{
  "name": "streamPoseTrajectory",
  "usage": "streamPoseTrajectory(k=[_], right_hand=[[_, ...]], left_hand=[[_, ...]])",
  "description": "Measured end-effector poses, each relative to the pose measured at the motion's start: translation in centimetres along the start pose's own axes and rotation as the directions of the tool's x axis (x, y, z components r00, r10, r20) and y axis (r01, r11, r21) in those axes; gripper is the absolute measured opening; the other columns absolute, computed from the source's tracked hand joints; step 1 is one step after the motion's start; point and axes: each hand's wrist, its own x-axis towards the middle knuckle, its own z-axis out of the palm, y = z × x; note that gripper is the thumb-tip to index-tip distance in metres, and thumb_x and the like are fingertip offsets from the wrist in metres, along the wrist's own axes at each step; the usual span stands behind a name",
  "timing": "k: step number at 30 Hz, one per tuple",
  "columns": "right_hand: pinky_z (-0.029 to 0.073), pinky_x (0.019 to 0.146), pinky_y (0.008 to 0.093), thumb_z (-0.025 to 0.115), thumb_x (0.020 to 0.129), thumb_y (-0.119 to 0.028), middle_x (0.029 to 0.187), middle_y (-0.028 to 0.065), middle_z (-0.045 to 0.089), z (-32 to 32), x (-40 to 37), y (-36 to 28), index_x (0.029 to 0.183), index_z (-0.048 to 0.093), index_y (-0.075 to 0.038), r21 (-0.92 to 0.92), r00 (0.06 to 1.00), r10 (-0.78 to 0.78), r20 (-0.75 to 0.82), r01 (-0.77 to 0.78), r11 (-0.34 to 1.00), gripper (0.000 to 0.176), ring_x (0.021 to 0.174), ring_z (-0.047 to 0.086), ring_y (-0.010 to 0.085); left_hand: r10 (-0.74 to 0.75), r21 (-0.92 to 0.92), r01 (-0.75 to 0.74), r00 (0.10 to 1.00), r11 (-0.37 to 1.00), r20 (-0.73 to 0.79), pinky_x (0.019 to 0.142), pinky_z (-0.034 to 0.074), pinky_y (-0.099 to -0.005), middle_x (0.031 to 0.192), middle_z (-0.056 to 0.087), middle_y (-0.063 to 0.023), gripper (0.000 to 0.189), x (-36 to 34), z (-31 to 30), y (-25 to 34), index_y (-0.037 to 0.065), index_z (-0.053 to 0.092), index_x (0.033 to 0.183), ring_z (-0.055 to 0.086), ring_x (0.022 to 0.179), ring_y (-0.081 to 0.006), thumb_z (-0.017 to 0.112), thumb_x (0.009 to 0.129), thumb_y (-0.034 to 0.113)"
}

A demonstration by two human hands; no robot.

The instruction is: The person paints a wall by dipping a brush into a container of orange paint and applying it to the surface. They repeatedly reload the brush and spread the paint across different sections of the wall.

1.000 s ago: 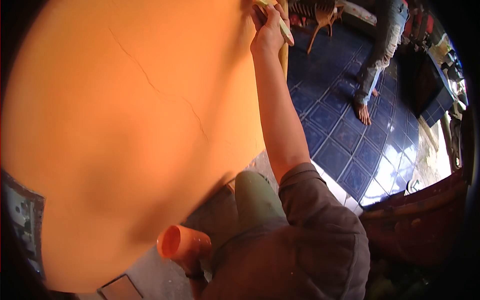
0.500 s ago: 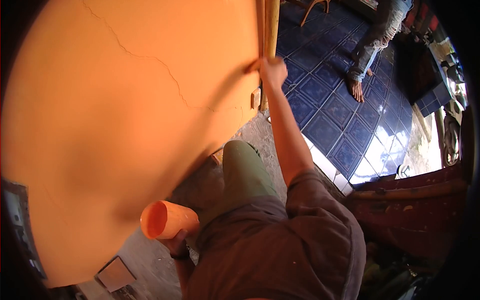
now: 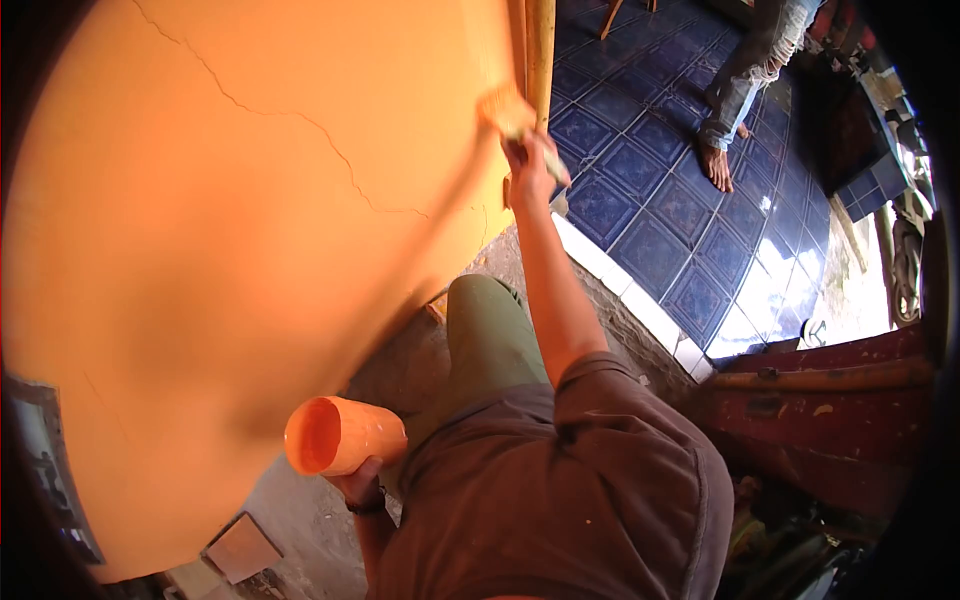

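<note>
My right hand (image 3: 533, 170) grips the handle of a paintbrush (image 3: 507, 108), whose wide bristles are coated orange. The bristles are at the orange wall (image 3: 300, 180), close to its right edge beside a yellowish pole (image 3: 540, 60); whether they press on it is hard to tell. Low on the left, my left hand (image 3: 360, 483) is wrapped around an orange-smeared paint container (image 3: 345, 437). Its open mouth faces left and up, and the inside looks orange. A thin crack (image 3: 305, 118) runs down the wall.
Blue floor tiles (image 3: 640, 200) with a white edge (image 3: 620, 280) lie to the right. Another person's bare foot (image 3: 716, 165) and torn jeans stand there. A dark red boat-like surface (image 3: 820, 420) is at the lower right. A square tile (image 3: 243, 548) lies on the ground at lower left.
My right hand has moved down and slightly left from the pole, and the brush has turned into view. My left hand and the container have barely shifted.
</note>
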Motion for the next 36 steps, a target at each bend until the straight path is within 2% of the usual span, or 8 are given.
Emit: streamPoseTrajectory(k=[3, 5, 9, 15, 17, 19, 29, 36], right_hand=[[0.056, 0.074, 0.0343, 0.059, 0.077, -0.005, 0.095, 0.0122, 0.060, -6.1, -0.8, -0.4, 0.104, 0.055, -0.002, -0.347, 0.980, 0.050, -0.191, -0.115, 0.931, 0.028, 0.079, 0.062, 0.0241], [0.052, 0.072, 0.0338, 0.057, 0.075, -0.015, 0.092, 0.0182, 0.064, -4.3, 0.1, -2.2, 0.092, 0.064, 0.001, -0.834, 0.958, -0.036, -0.283, -0.228, 0.502, 0.025, 0.081, 0.065, 0.0236], [0.048, 0.078, 0.0429, 0.054, 0.075, -0.025, 0.086, 0.0254, 0.063, 8.9, 3.3, -4.9, 0.084, 0.067, -0.001, -0.996, 0.947, -0.318, 0.043, 0.066, 0.061, 0.028, 0.086, 0.061, 0.0391], [0.050, 0.073, 0.0406, 0.057, 0.076, -0.021, 0.083, 0.0233, 0.062, 22.1, 4.8, -13.2, 0.098, 0.055, 0.003, -0.814, 0.774, -0.528, 0.350, 0.530, 0.237, 0.033, 0.079, 0.063, 0.0356], [0.053, 0.062, 0.0300, 0.050, 0.080, -0.002, 0.087, 0.0144, 0.063, 22.5, 3.7, -14.3, 0.101, 0.058, 0.004, -0.085, 0.907, -0.234, 0.351, 0.280, 0.956, 0.023, 0.072, 0.063, 0.0213], [0.051, 0.075, 0.0356, 0.057, 0.080, -0.013, 0.093, 0.0156, 0.058, 17.2, 6.4, -9.8, 0.107, 0.048, -0.003, 0.158, 0.913, -0.221, 0.342, 0.176, 0.972, 0.031, 0.085, 0.061, 0.0268], [0.057, 0.071, 0.0346, 0.055, 0.081, -0.004, 0.086, 0.0105, 0.060, -6.0, -0.6, -2.6, 0.101, 0.052, 0.001, -0.570, 0.980, 0.011, -0.200, -0.125, 0.812, 0.021, 0.071, 0.064, 0.0240], [0.052, 0.053, 0.0297, 0.060, 0.076, -0.003, 0.082, 0.0099, 0.058, 10.2, -12.5, -9.9, 0.097, 0.054, 0.002, -0.606, 0.788, 0.404, 0.465, -0.050, 0.794, 0.022, 0.062, 0.061, 0.0184]], left_hand=[[-0.018, -0.001, 0.018, 1.000, 1.000, -0.007, 0.090, 0.045, -0.0406, 0.120, 0.048, -0.0119, 0.094, 0.1, -0.3, 0.3, 0.001, 0.034, 0.129, 0.050, 0.108, -0.0259, 0.083, 0.053, 0.027], [0.021, -0.011, -0.021, 1.000, 1.000, 0.006, 0.090, 0.045, -0.0407, 0.120, 0.048, -0.0120, 0.094, 0.7, -0.3, 0.3, 0.002, 0.033, 0.129, 0.050, 0.108, -0.0261, 0.083, 0.053, 0.027], [0.019, 0.088, -0.018, 1.000, 0.996, -0.009, 0.090, 0.044, -0.0402, 0.120, 0.048, -0.0120, 0.094, 0.3, -1.2, -0.5, 0.002, 0.035, 0.128, 0.050, 0.109, -0.0260, 0.083, 0.052, 0.028], [0.113, 0.111, -0.112, 0.994, 0.988, -0.009, 0.091, 0.043, -0.0388, 0.120, 0.049, -0.0120, 0.091, 0.0, -2.2, -1.6, 0.000, 0.039, 0.126, 0.050, 0.108, -0.0250, 0.082, 0.053, 0.034], [0.078, 0.115, -0.078, 0.997, 0.990, 0.006, 0.091, 0.043, -0.0388, 0.119, 0.050, -0.0120, 0.090, -0.1, -2.2, -1.5, 0.000, 0.039, 0.126, 0.051, 0.107, -0.0249, 0.082, 0.054, 0.034], [0.060, 0.111, -0.061, 0.998, 0.992, 0.010, 0.090, 0.043, -0.0387, 0.119, 0.050, -0.0119, 0.089, 0.0, -1.9, -1.4, 0.000, 0.039, 0.126, 0.051, 0.107, -0.0249, 0.081, 0.055, 0.035], [-0.012, -0.007, 0.012, 1.000, 1.000, 0.022, 0.093, 0.043, -0.0419, 0.123, 0.048, -0.0133, 0.090, -0.6, -2.2, -0.8, 0.001, 0.035, 0.130, 0.049, 0.111, -0.0282, 0.081, 0.055, 0.024], [-0.006, 0.134, -0.015, 0.987, 0.991, 0.159, 0.090, 0.045, -0.0345, 0.113, 0.059, -0.0102, 0.067, 0.4, -0.9, 0.8, -0.001, 0.054, 0.114, 0.056, 0.104, -0.0211, 0.084, 0.057, 0.020]])
